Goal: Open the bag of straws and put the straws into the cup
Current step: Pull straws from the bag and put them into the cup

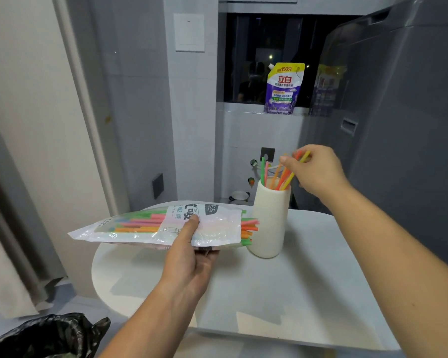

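Note:
My left hand (192, 257) grips a clear plastic bag of straws (145, 224) from below, thumb on top, and holds it level above the table. The bag's right end is open, and coloured straw ends (248, 229) stick out toward the cup. A tall white ribbed cup (269, 220) stands upright on the table to the right of the bag. Several straws (282, 177) stand in it. My right hand (318, 170) is above the cup, fingers pinched on the tops of a few orange and yellow straws whose lower ends are inside the cup.
The round white table (282, 293) carries the cup. A grey appliance (398, 112) stands at the right. A purple detergent pouch (283, 90) sits on the window ledge behind. A black rubbish bag (47, 337) lies at the lower left. A curtain hangs at the left.

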The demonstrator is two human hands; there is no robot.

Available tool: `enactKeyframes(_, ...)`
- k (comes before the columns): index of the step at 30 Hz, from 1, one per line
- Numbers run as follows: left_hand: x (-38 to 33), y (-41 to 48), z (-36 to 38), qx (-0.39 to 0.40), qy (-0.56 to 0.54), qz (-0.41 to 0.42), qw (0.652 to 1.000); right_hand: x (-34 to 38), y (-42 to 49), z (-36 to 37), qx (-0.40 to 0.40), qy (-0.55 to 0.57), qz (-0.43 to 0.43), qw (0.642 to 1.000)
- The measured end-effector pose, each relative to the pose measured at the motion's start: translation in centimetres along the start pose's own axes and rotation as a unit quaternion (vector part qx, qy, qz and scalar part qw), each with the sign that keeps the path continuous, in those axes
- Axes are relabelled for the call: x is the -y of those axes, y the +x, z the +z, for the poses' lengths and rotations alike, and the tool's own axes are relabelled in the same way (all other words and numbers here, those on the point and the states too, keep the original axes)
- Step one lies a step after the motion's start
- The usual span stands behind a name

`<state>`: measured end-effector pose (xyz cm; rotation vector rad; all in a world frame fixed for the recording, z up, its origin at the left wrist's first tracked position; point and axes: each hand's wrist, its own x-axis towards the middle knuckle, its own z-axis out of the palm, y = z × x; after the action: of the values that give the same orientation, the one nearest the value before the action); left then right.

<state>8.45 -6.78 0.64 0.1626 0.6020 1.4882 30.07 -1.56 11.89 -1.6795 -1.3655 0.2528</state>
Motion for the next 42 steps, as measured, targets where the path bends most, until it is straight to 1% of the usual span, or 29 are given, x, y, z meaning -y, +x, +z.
enactKeyframes(2,-0.1,0.0,0.0,0.003,-0.002,-0.001,1.0,-0.6,-0.2,0.2,-0.036,0.027,0.005,0.999)
enactKeyframes(6,-0.4,0.0,-0.1,0.005,-0.009,0.001,1.0,-1.5,-1.8,0.0,-0.134,0.072,-0.028,0.988)
enactKeyframes(8,-0.4,0.0,-0.1,0.006,-0.014,0.002,1.0,-1.5,-3.5,0.1,-0.165,0.085,-0.024,0.982)
enactKeyframes(9,-0.4,-0.1,-0.1,0.008,-0.015,0.003,1.0,-1.4,-4.5,0.4,-0.158,0.088,-0.018,0.983)
enactKeyframes(10,-0.4,-0.1,0.0,0.01,-0.016,0.003,1.0,-1.4,-5.5,0.9,-0.134,0.093,-0.008,0.987)
enactKeyframes(12,-0.4,-0.2,0.0,0.011,-0.017,0.004,1.0,-1.0,-7.5,1.9,-0.035,0.12,0.026,0.992)
enactKeyframes(14,-0.4,-0.3,0.2,0.017,-0.016,0.006,1.0,-0.5,-9.2,2.8,0.084,0.152,0.062,0.983)
enactKeyframes(15,-0.4,-0.5,0.2,0.021,-0.014,0.006,1.0,-0.3,-9.9,3.1,0.126,0.159,0.069,0.977)
enactKeyframes(17,-0.4,-0.7,0.3,0.029,-0.01,0.009,0.999,-0.1,-10.8,3.5,0.162,0.167,0.062,0.971)
enactKeyframes(19,-0.5,-0.8,0.3,0.031,-0.004,0.014,0.999,-0.1,-11.3,3.6,0.168,0.181,0.046,0.968)
enactKeyframes(23,-0.6,-0.9,0.1,0.025,0.005,0.016,1.0,-0.2,-11.4,3.7,0.161,0.195,0.047,0.966)
enactKeyframes(29,-1.4,-0.7,0.0,0.008,-0.018,0.021,1.0,-0.9,-10.6,2.7,0.1,0.237,0.063,0.964)
enactKeyframes(34,-1.9,-0.7,0.0,0.001,-0.029,0.027,0.999,-2.0,-10.4,2.2,0.071,0.262,0.081,0.959)
enactKeyframes(38,-1.7,-0.8,0.0,0.004,-0.023,0.025,0.999,-1.9,-11.0,2.6,0.095,0.334,0.106,0.932)
enactKeyframes(42,-1.2,-1.2,0.0,0.004,-0.012,0.023,1.0,-1.5,-11.7,3.2,0.121,0.329,0.1,0.931)
